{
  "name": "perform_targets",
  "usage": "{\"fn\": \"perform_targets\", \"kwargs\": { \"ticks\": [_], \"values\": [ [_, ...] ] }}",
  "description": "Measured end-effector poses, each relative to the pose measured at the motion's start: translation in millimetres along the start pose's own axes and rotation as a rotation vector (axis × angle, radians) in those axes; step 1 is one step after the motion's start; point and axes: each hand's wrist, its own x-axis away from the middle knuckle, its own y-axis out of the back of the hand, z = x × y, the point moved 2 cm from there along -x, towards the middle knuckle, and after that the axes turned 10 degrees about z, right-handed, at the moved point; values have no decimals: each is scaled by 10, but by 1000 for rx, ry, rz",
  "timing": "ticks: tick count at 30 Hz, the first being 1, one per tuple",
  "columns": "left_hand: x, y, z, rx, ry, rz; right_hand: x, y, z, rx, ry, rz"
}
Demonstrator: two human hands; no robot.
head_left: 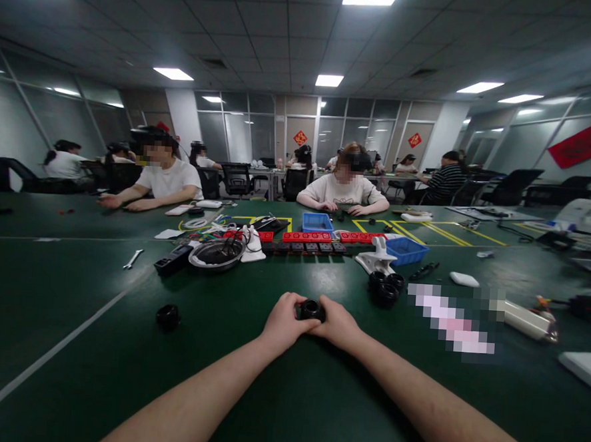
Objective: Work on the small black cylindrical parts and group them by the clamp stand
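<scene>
Both hands meet in front of me around a black ring-shaped part [312,309] with a round opening on top. My left hand [285,322] grips it from the left, fingers curled at its far side and thumb across its near side. From the right, my right hand [338,322] closes on the same part, thumb close to the other thumb. Its lower portion is hidden by the thumbs. A similar black part [168,316] lies alone on the green table to the left. Several more black ring-shaped parts [386,288] are grouped to the right, beyond my right hand.
Past my hands stand a metal bowl [217,254] with cables, red trays [306,237], a white stand [375,252] and blue bins [406,252]. A wrench [133,259] lies left; a beige cylinder [527,320] lies right. Two people [345,187] sit across the table [236,377].
</scene>
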Motion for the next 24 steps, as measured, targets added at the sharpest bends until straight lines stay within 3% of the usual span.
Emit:
{"fn": "perform_targets", "kwargs": {
  "ticks": [4, 7, 10, 13, 17, 24],
  "values": [
    [-2, 9, 2, -4, 4, -13, 42, -56, 85, 140, -18, -116],
    [-13, 32, 23, 10, -49, 42, 77, -25, 93, 69, 66, -105],
    [-20, 63, 36, 25, -123, 114, 90, 47, 51, -109, 201, -7],
    [-18, 98, 33, 61, -177, 201, 76, 124, 0, -317, 323, 170],
    [-11, 135, 30, 100, -211, 282, 53, 175, -42, -472, 348, 397],
    [-27, 128, 60, 115, -215, 307, 37, 162, -54, -508, 313, 438]
  ]
}}
